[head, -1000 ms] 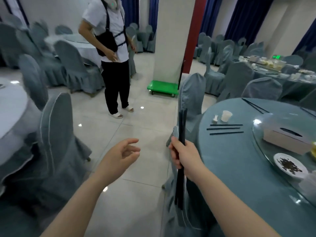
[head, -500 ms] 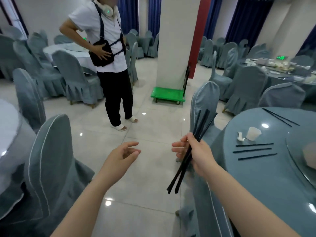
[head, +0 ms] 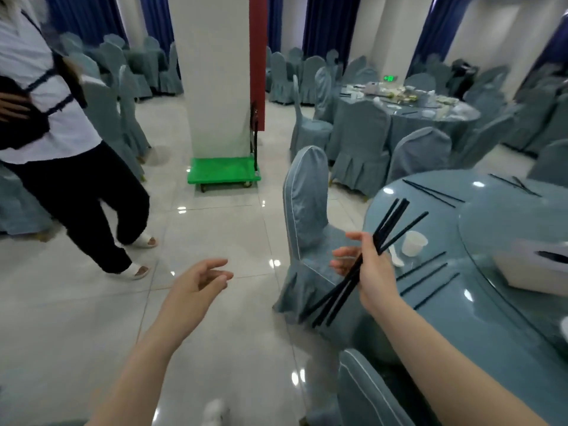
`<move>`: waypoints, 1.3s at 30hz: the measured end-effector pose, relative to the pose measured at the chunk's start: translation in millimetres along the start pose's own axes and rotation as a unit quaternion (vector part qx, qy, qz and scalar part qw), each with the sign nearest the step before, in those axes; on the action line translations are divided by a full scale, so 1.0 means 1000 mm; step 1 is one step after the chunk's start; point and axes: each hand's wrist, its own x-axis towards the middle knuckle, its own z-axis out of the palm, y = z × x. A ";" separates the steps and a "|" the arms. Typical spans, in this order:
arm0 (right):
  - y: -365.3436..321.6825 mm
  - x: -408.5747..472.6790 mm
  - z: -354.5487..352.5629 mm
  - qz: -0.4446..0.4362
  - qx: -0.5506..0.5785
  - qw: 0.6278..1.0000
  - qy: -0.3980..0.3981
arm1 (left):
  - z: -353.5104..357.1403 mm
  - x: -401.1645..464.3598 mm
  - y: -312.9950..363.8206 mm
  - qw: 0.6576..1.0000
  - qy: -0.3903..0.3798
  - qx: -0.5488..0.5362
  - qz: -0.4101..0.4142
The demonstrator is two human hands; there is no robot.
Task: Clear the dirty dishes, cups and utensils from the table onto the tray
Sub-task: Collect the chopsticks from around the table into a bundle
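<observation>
Beside the round table [head: 455, 305], over a covered chair [head: 307, 210], the right hand [head: 365, 265] grips a bundle of black chopsticks [head: 347, 281] near mid-length, long axis diagonal: upper tips fanned up-right toward the table, lower ends down-left; at least four sticks, exact count unclear. Left hand [head: 196, 287] hangs over the floor, palm inward, fingers loosely spread, holding nothing. On the table: three loose chopsticks [head: 430, 278] roughly parallel, one white cup [head: 414, 243], one white spoon [head: 396, 257].
</observation>
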 end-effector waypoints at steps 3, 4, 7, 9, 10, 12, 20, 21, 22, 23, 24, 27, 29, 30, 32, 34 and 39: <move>0.003 0.040 0.001 -0.012 0.002 0.996 0.084 | 0.000 0.069 0.004 0.999 -0.035 0.002 0.016; 0.005 0.054 0.001 -0.017 -0.004 0.993 0.114 | 0.002 0.093 0.006 0.998 -0.055 0.004 0.022; 0.013 0.092 -0.004 -0.018 -0.049 0.978 0.203 | 0.010 0.163 0.014 0.992 -0.121 0.010 0.044; 0.017 0.105 -0.014 -0.011 -0.062 0.965 0.254 | 0.018 0.199 0.017 0.987 -0.154 0.018 0.049; 0.019 0.109 -0.020 -0.008 -0.066 0.959 0.276 | 0.024 0.214 0.017 0.984 -0.171 0.025 0.051; 0.022 0.114 -0.034 0.004 -0.082 0.943 0.323 | 0.038 0.244 0.019 0.975 -0.210 0.035 0.061; 0.038 0.111 -0.101 0.108 -0.136 0.865 0.471 | 0.124 0.319 0.021 0.933 -0.347 0.056 0.083; 0.041 0.113 -0.111 0.123 -0.150 0.853 0.485 | 0.139 0.326 0.022 0.928 -0.359 0.061 0.084; 0.045 0.116 -0.121 0.137 -0.167 0.842 0.495 | 0.151 0.332 0.023 0.924 -0.367 0.065 0.085; 0.050 0.119 -0.130 0.150 -0.186 0.833 0.499 | 0.162 0.336 0.024 0.920 -0.376 0.068 0.087; 0.055 0.123 -0.141 0.161 -0.203 0.826 0.501 | 0.175 0.343 0.026 0.914 -0.388 0.072 0.089; 0.073 0.142 -0.175 0.188 -0.246 0.807 0.503 | 0.215 0.367 0.033 0.897 -0.419 0.102 0.098; 0.084 0.161 -0.199 0.210 -0.277 0.792 0.503 | 0.243 0.388 0.039 0.891 -0.424 0.125 0.105; 0.088 0.171 -0.209 0.229 -0.293 0.785 0.495 | 0.255 0.397 0.042 0.888 -0.424 0.138 0.111; 0.096 0.196 -0.226 0.281 -0.325 0.773 0.467 | 0.282 0.415 0.048 0.879 -0.430 0.167 0.124; 0.102 0.222 -0.240 0.318 -0.348 0.762 0.444 | 0.309 0.433 0.053 0.868 -0.441 0.190 0.124; 0.105 0.274 -0.253 0.321 -0.367 0.754 0.440 | 0.356 0.454 0.053 0.866 -0.446 0.196 0.111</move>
